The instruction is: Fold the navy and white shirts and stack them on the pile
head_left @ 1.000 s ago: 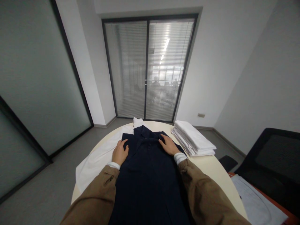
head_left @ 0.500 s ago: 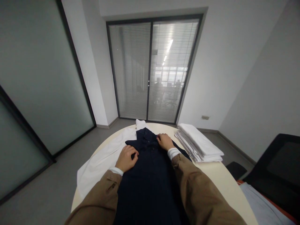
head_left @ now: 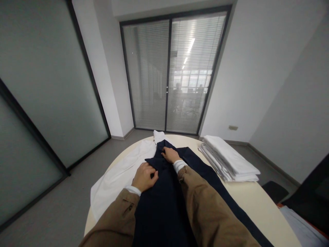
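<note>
One dark shirt lay along the middle of the pale, rounded counter, its collar at the far end and its lower part running out of view at the bottom. The right hand was at the collar, its grip closed on the shirt with thumb and fingers pinching the cloth. The left hand rested nearer the person, on the left edge of the shirt by the shoulder, fingers curled and thumb drawn toward them; whether that grip pinched any cloth, I could not tell. Brown sleeves with white cuffs covered both arms. A dark strip of the shirt stretched out to the right, past the right forearm. White cloth was spread on the left of the counter, touching the shirt. On the right, near the far edge, stood a folded white stack, just beside the dark strip. Beyond the counter's right edge was a black chair, partly in view, with pale cloth near it.
</note>
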`<state>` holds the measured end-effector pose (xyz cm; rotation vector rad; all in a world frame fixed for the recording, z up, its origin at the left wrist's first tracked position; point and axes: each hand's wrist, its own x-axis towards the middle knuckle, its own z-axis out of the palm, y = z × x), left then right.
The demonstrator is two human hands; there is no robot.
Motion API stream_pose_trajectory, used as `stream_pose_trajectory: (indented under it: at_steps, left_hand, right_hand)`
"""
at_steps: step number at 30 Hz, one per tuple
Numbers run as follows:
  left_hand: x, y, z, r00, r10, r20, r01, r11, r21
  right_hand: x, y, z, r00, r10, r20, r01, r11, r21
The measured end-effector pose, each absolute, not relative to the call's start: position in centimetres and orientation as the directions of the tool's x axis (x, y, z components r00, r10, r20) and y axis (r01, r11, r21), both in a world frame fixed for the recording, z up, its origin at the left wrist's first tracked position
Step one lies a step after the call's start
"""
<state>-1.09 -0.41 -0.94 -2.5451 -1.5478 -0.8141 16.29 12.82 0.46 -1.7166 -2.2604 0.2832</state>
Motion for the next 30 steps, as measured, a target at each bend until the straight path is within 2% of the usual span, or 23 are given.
stream_pose_trajectory:
  at_steps: [3,6,8,11,14,17,22,26,30]
  left_hand:
    - [-1.3,-0.1,-1.0,0.236,0.833,0.500,0.872,-0.409,0.270]
    - [-1.6,0.5,-1.4,0.033,0.830,0.557,0.890,-0.278,0.361]
    - [-1.9,0.9,-2.0,-0.081,0.821,0.566,0.899,-0.185,0.397]
    - [-2.1,1.3,-3.0,-0.145,0.841,0.521,0.924,-0.073,0.375]
    - [-2.2,1.5,-3.6,-0.151,0.859,0.489,0.941,-0.026,0.336]
    - [-2.2,1.6,-3.9,-0.141,0.864,0.484,0.951,-0.017,0.308]
    - [-2.3,1.2,-3.3,-0.156,0.877,0.455,0.946,0.000,0.323]
    - [-2.4,0.8,-2.8,-0.190,0.899,0.395,0.932,0.039,0.359]
    - [-2.6,0.9,-3.1,-0.147,0.921,0.360,0.944,0.022,0.329]
  right_hand:
    - [16.4,13.5,0.6,-0.126,0.980,0.156,0.903,0.178,-0.390]
    - [17.1,14.4,1.1,-0.033,0.974,0.222,0.882,0.133,-0.452]
    - [17.7,14.9,1.1,-0.064,0.959,0.277,0.830,0.206,-0.518]
    - [18.6,15.1,0.2,-0.249,0.911,0.328,0.698,0.404,-0.591]
    - [19.8,14.9,-0.9,-0.321,0.900,0.294,0.739,0.432,-0.517]
    - [21.9,14.4,-1.0,-0.215,0.936,0.278,0.843,0.322,-0.431]
    - [26.3,13.1,-0.2,0.005,0.968,0.252,0.910,0.101,-0.403]
    - [28.7,11.3,-1.4,0.015,0.989,0.144,0.929,0.040,-0.367]
    - [29.5,9.5,-4.0,0.008,0.999,0.034,0.944,0.003,-0.330]
